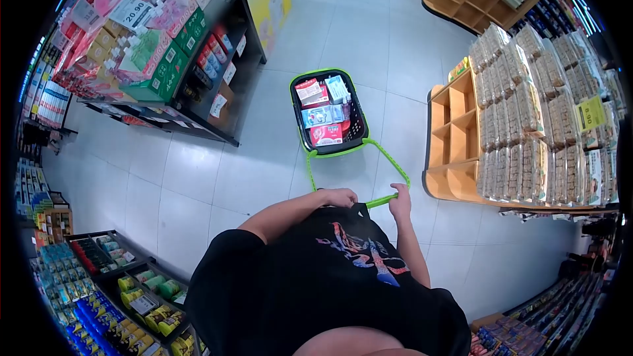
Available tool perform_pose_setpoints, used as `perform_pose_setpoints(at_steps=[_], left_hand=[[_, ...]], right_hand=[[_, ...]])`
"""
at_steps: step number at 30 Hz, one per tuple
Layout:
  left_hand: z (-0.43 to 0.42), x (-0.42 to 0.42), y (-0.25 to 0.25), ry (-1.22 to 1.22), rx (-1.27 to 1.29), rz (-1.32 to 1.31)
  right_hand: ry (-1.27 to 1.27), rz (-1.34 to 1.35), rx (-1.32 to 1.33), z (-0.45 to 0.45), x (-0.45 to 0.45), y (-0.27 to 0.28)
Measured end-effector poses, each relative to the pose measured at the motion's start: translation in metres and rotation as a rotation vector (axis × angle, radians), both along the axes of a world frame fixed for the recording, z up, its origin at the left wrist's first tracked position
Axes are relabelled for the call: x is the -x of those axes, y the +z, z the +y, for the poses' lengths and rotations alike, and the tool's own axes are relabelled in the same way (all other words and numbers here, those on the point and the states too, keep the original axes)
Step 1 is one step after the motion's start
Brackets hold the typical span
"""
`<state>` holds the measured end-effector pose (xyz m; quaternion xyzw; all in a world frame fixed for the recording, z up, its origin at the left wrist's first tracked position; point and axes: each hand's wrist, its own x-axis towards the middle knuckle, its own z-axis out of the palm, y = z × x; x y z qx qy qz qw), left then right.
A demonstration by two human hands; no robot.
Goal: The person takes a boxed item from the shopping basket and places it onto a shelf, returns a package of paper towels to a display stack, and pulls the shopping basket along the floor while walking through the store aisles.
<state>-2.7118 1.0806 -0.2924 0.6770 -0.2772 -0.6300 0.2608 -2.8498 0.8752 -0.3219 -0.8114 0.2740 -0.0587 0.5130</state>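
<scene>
A black rolling shopping basket (pixel 359 122) with a lime-green rim stands on the floor in front of me. Its long green handle (pixel 391 163) reaches back toward my body. My right hand (pixel 399 202) is closed round the handle near its right corner, thumb pointing up. Across the front of my black shirt, my left hand (pixel 340 198) is curled closed at the handle's bar, its fingertips partly hidden. Inside the basket lie a red and white box (pixel 308 91), a pale blue and white box (pixel 337 89), a light blue pack (pixel 318 117) and a pink-red box (pixel 326 135).
At the left, a dark shelf unit (pixel 217 128) carries pink pouches and green boxes. A wooden display stand (pixel 455 132) with stacked clear packs (pixel 521 132) is on the right. Lower left, trays hold yellow and green containers (pixel 158 287). Pale floor tiles (pixel 257 171) surround the basket.
</scene>
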Motion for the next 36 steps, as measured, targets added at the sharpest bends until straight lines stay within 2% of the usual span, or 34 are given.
perform_pose_setpoints(at_steps=[5, 8, 10, 16, 19, 20, 22, 27, 29, 32, 36], left_hand=[[0.000, -0.032, -0.002, -0.035, -0.040, 0.080], [0.003, -0.055, -0.006, 0.024, -0.001, 0.137], [0.000, -0.071, -0.010, -0.051, 0.140, 0.035], [-0.028, -0.130, 0.043, 0.033, 0.121, -0.011], [-0.029, -0.165, 0.026, 0.071, 0.263, -0.004], [-0.035, -0.180, 0.038, 0.021, 0.225, -0.032], [-0.031, -0.202, 0.024, 0.031, 0.161, -0.088], [-0.039, -0.247, 0.014, 0.092, 0.062, -0.203], [-0.036, -0.269, 0.012, 0.026, -0.032, -0.398], [-0.030, -0.289, 0.046, 0.151, -0.163, -0.442], [0.012, -0.322, 0.055, 0.091, -0.325, -0.581]], right_hand=[[-0.006, -0.017, 0.096, -0.019, -0.043, -0.004], [0.017, -0.017, 0.104, -0.021, -0.074, -0.003], [0.041, -0.001, 0.106, -0.027, -0.092, -0.005], [0.140, 0.015, 0.113, -0.052, -0.153, -0.014], [0.163, -0.025, 0.056, -0.064, -0.182, -0.013], [0.206, 0.007, 0.070, -0.068, -0.194, -0.013], [0.246, 0.026, 0.078, -0.072, -0.224, -0.016], [0.526, 0.191, 0.189, -0.097, -0.294, -0.018], [0.660, 0.241, 0.218, -0.103, -0.325, -0.014], [0.910, 0.301, 0.259, -0.100, -0.372, -0.016], [1.216, 0.239, 0.252, -0.071, -0.424, -0.014]])
